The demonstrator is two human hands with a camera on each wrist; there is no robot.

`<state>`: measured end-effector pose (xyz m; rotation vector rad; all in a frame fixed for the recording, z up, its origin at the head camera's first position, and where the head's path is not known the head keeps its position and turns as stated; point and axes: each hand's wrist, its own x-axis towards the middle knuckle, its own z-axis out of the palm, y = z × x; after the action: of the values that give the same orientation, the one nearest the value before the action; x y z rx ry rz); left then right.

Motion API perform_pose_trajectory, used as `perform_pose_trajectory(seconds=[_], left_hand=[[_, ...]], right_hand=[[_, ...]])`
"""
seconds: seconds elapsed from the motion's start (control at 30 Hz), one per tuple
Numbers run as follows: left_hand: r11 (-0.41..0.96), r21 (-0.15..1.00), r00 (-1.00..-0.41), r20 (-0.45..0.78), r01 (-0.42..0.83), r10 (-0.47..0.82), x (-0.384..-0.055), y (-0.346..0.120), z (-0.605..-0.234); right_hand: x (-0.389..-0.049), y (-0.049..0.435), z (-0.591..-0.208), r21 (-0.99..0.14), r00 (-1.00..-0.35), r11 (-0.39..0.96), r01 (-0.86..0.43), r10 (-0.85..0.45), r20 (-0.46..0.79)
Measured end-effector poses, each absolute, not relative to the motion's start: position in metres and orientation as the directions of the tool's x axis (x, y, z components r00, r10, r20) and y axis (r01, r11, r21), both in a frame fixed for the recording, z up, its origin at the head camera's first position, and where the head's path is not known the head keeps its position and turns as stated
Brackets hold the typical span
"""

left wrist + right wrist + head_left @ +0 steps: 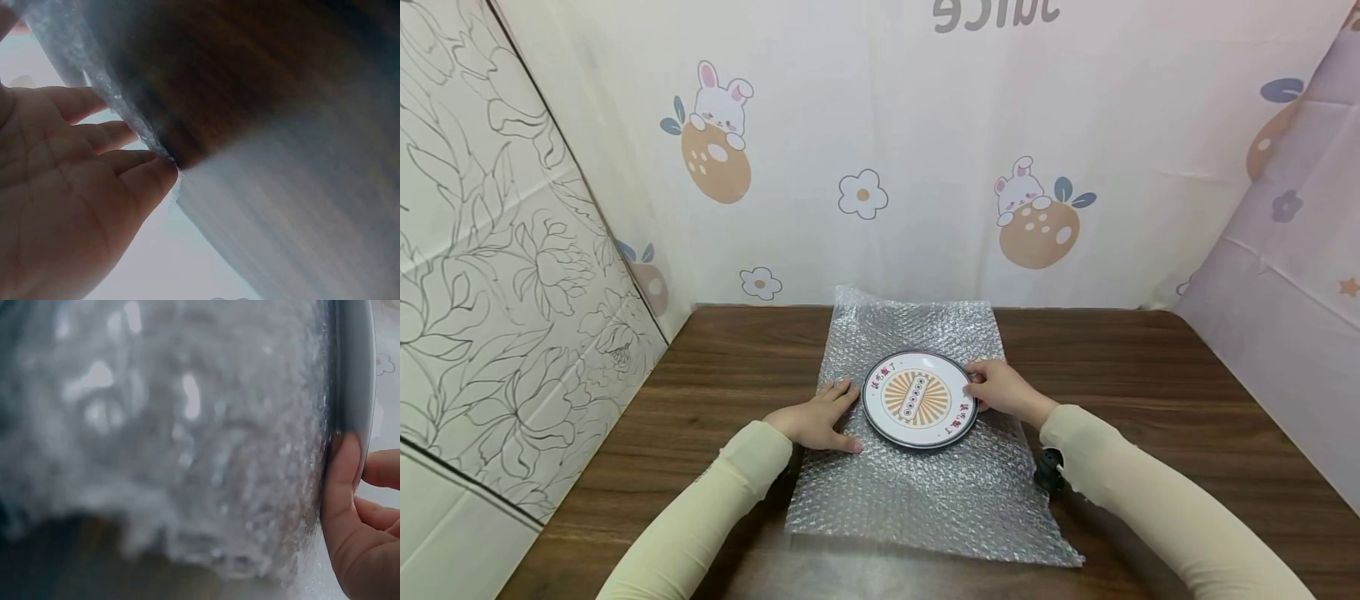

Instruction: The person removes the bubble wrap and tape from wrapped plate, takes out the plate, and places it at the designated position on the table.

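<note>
A round white plate with a dark rim, orange sunburst and red characters lies face up on a sheet of bubble wrap. My right hand pinches the plate's right edge. In the right wrist view, the thumb sits against the plate's side, with a finger on its other face. To the left of the plate, my left hand rests on the bubble wrap, fingers spread and apart from the rim. The left wrist view shows its fingers extended at the wrap's edge.
The bubble wrap lies on a dark wooden table. Behind the table hangs a pale curtain with rabbit and flower prints. A white panel with line-drawn flowers stands on the left. A black device is at the right wrist.
</note>
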<state>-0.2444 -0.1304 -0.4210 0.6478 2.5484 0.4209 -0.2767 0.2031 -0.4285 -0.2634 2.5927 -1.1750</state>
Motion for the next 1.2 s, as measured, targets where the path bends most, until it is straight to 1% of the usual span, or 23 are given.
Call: perform_pose_trajectory(seconds=[0.37,0.8,1.2], left_hand=[[0.841,0.398,-0.777,-0.367,0.366,0.512,-0.243,-0.13,-0.419],[0.843,0.398,-0.779,-0.367,0.362,0.508,-0.244,-0.13,-0.42],[0.846,0.388,-0.792,-0.349,0.365,0.501,-0.242,-0.129,-0.419]], right_hand=[[-0.276,0.201,-0.429,-0.783,-0.945,0.622,0.027,-0.24,-0.224],[-0.277,0.203,-0.425,-0.799,-0.937,0.6,0.048,-0.249,-0.244],[-0.276,0.213,-0.417,-0.816,-0.947,0.578,0.004,-0.259,-0.188]])
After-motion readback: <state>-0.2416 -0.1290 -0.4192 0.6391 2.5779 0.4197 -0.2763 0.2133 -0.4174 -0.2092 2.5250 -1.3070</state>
